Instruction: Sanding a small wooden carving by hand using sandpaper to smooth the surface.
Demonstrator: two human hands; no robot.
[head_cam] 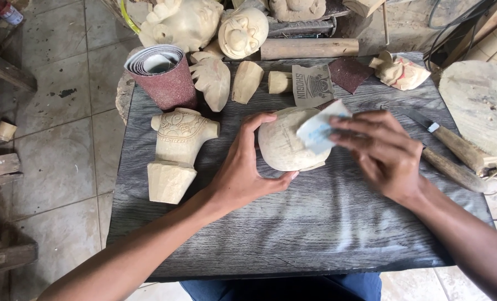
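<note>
Sandpaper [317,132] in right hand [382,153], left hand [245,167] steadying carving [284,147]

Soft even daylight, faint shadows, sharp centre, slight wide-angle bending at edges.

Sandpaper piece [318,129] and right hand [383,151] cover the right side of the rounded carving [284,146]. Both forearms cut off at frame bottom. Round wooden disc [480,106] clipped at right edge.
</note>
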